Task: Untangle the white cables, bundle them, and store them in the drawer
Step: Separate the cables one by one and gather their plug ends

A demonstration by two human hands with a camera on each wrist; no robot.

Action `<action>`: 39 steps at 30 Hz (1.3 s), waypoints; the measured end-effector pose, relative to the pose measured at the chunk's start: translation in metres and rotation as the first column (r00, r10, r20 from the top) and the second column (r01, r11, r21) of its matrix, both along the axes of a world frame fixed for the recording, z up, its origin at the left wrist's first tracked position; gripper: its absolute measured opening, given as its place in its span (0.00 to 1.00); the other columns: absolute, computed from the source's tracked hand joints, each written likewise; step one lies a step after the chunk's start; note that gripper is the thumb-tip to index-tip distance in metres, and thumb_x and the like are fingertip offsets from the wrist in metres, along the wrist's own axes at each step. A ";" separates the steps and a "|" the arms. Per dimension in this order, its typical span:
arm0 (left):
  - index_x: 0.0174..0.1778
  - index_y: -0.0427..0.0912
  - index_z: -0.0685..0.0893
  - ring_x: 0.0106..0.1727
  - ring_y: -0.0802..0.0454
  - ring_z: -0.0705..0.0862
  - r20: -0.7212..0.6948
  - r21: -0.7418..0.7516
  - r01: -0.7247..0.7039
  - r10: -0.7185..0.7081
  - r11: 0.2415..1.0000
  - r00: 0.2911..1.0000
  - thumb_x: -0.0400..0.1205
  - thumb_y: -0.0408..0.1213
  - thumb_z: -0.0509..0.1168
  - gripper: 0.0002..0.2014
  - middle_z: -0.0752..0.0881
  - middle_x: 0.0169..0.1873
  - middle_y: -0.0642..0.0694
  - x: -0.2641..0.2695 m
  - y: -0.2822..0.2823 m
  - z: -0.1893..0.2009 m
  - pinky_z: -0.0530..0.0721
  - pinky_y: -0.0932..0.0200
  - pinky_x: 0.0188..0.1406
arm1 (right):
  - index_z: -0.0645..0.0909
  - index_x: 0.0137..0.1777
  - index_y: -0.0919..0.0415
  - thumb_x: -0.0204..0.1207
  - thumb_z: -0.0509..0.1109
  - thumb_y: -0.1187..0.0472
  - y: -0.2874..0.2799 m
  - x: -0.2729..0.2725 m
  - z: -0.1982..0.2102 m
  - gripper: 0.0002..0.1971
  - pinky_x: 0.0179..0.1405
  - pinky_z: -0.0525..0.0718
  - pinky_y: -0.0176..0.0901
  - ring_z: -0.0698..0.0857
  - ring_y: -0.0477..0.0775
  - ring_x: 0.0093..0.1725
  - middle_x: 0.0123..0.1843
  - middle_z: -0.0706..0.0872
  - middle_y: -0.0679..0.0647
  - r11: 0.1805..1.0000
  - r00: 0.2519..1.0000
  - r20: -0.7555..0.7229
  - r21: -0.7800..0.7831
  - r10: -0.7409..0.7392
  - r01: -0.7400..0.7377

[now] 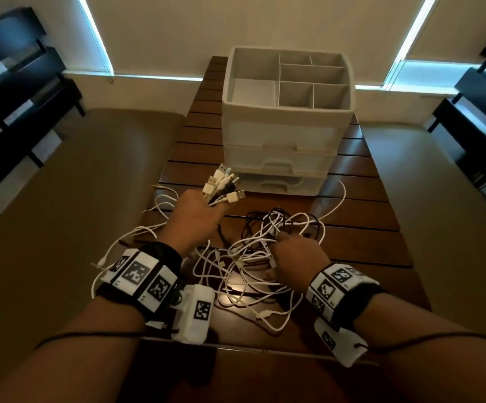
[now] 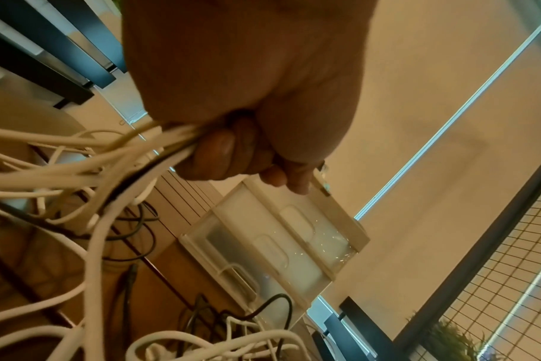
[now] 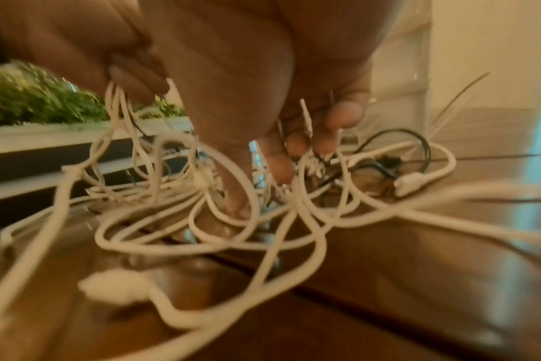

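A tangle of white cables (image 1: 250, 271) lies on the wooden slat table (image 1: 366, 242), mixed with a few black cables (image 1: 253, 219). My left hand (image 1: 195, 216) is raised above the table's left part and grips a bunch of cable ends, with their USB plugs (image 1: 224, 184) sticking out above the fist. In the left wrist view the curled fingers (image 2: 223, 151) clamp the white strands (image 2: 108, 158). My right hand (image 1: 297, 254) is sunk into the pile. In the right wrist view its fingers (image 3: 275, 161) reach down through the loops (image 3: 201, 219), and several strands hang from the thumb side (image 3: 118, 97).
A white plastic drawer unit (image 1: 279, 158) stands at the back of the table with all three drawers closed and an open divided tray (image 1: 288, 77) on top. Dark shelving (image 1: 9, 82) flanks the table on both sides. A loose cable loop (image 1: 337, 199) reaches the unit's base.
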State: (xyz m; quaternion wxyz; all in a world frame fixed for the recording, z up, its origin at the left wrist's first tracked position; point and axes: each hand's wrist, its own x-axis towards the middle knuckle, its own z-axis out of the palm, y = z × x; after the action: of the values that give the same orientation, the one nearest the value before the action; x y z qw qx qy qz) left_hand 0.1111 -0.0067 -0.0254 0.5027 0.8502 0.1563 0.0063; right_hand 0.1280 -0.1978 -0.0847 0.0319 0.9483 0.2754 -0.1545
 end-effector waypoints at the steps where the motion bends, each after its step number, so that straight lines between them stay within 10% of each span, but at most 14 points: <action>1: 0.27 0.44 0.78 0.23 0.52 0.71 0.002 0.008 0.025 -0.025 1.000 1.000 0.80 0.43 0.71 0.16 0.75 0.22 0.47 0.001 -0.001 0.000 0.68 0.60 0.25 | 0.80 0.63 0.57 0.74 0.69 0.44 0.001 0.000 -0.004 0.23 0.50 0.81 0.53 0.79 0.60 0.60 0.62 0.77 0.55 0.999 0.999 -0.013 -0.005 -0.033 0.033; 12: 0.33 0.35 0.84 0.21 0.60 0.76 0.039 -0.055 0.230 -0.228 0.972 0.973 0.79 0.44 0.73 0.16 0.81 0.20 0.47 0.005 -0.014 -0.001 0.71 0.67 0.23 | 0.80 0.39 0.52 0.72 0.74 0.59 -0.007 0.027 0.081 0.05 0.45 0.87 0.49 0.86 0.52 0.44 0.42 0.85 0.52 0.899 0.964 -0.164 0.357 -0.209 0.256; 21: 0.42 0.43 0.89 0.41 0.49 0.90 0.280 -0.279 0.120 -0.039 0.953 0.959 0.76 0.37 0.76 0.03 0.91 0.39 0.42 0.012 -0.024 0.010 0.89 0.50 0.47 | 0.77 0.43 0.58 0.77 0.71 0.66 -0.009 0.044 0.104 0.06 0.24 0.80 0.33 0.83 0.39 0.25 0.34 0.85 0.53 0.540 0.893 -0.407 0.716 -0.191 0.442; 26: 0.52 0.36 0.88 0.48 0.37 0.91 0.179 -0.384 0.161 -0.097 0.909 0.979 0.74 0.38 0.77 0.14 0.91 0.45 0.36 0.012 -0.020 0.010 0.88 0.34 0.53 | 0.80 0.49 0.61 0.79 0.68 0.68 -0.006 0.042 0.092 0.03 0.32 0.84 0.33 0.86 0.42 0.32 0.39 0.86 0.54 0.329 0.855 -0.507 0.793 -0.111 0.513; 32: 0.55 0.35 0.87 0.48 0.40 0.92 0.123 -0.501 0.136 -0.086 0.855 0.989 0.80 0.39 0.72 0.13 0.92 0.46 0.36 0.010 -0.024 0.009 0.90 0.47 0.50 | 0.79 0.50 0.61 0.71 0.72 0.77 0.002 0.036 0.086 0.13 0.41 0.90 0.51 0.90 0.57 0.42 0.45 0.88 0.62 0.126 0.790 -0.613 0.781 -0.037 0.612; 39: 0.46 0.37 0.87 0.40 0.50 0.92 0.120 -0.508 0.224 -0.189 0.832 0.974 0.77 0.28 0.72 0.04 0.92 0.36 0.43 0.006 -0.026 0.004 0.87 0.62 0.36 | 0.82 0.42 0.65 0.69 0.76 0.71 0.011 0.028 0.080 0.06 0.38 0.89 0.48 0.90 0.58 0.40 0.41 0.90 0.59 -0.055 0.763 -0.644 0.765 -0.054 0.642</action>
State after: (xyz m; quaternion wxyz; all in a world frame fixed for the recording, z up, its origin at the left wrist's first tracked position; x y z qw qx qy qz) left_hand 0.1175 -0.0322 -0.0219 0.7153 0.6947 0.0429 -0.0628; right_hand 0.1560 -0.1863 -0.0047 -0.7207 0.6800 0.0379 -0.1295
